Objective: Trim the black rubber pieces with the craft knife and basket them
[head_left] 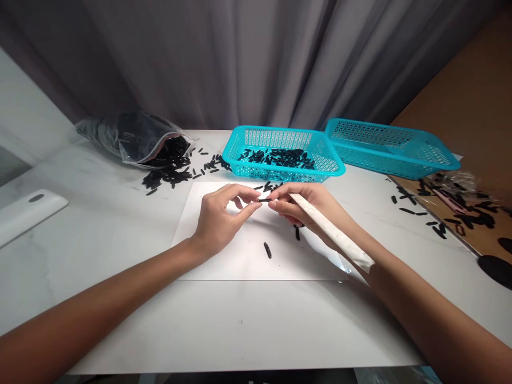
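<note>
Over a white sheet [240, 261], both hands meet at a small, slim black piece [263, 200]. The thumb and fingertips of my left hand [216, 218] pinch its left end. My right hand [306, 202] grips the other end between thumb and index finger. A long white strip-like tool [332, 232] also rests in the right hand, running back over the wrist; its front end is hidden. One loose black piece [268, 250] lies on the sheet below the hands. Another piece [297, 233] sits under the right hand, with several more behind the fingers.
A turquoise basket [280, 175] behind the sheet holds many black pieces. Another turquoise basket [392, 160] stands to its right. At the back left, an opened clear bag [136, 138] spills black pieces. More lie scattered right, by a brown board [472, 224]. A white device [32, 213] lies left.
</note>
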Available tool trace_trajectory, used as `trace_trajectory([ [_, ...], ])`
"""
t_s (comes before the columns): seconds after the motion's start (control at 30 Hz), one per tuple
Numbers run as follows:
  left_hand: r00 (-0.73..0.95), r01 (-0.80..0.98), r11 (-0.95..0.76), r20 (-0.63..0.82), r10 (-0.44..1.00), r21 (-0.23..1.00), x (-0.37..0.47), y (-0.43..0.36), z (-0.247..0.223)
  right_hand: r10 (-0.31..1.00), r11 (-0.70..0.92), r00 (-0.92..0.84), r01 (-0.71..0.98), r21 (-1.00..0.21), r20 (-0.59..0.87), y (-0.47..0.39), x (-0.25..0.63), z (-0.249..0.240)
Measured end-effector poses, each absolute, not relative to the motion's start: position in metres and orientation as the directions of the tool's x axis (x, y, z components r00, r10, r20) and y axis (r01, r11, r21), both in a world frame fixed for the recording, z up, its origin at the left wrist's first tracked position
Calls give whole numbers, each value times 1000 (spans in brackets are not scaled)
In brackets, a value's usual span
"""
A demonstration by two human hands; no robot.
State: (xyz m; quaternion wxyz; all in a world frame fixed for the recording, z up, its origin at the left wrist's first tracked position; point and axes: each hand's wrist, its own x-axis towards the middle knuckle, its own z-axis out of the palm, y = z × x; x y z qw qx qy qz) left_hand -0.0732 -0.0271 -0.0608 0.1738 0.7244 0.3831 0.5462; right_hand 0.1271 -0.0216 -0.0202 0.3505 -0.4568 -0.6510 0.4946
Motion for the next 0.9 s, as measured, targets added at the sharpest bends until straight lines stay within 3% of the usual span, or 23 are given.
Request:
trace_trajectory([
  [0.9, 118, 364, -638, 646, 754, 679, -74, -28, -60, 944, 176, -321, 277, -945, 82, -18, 129, -18],
])
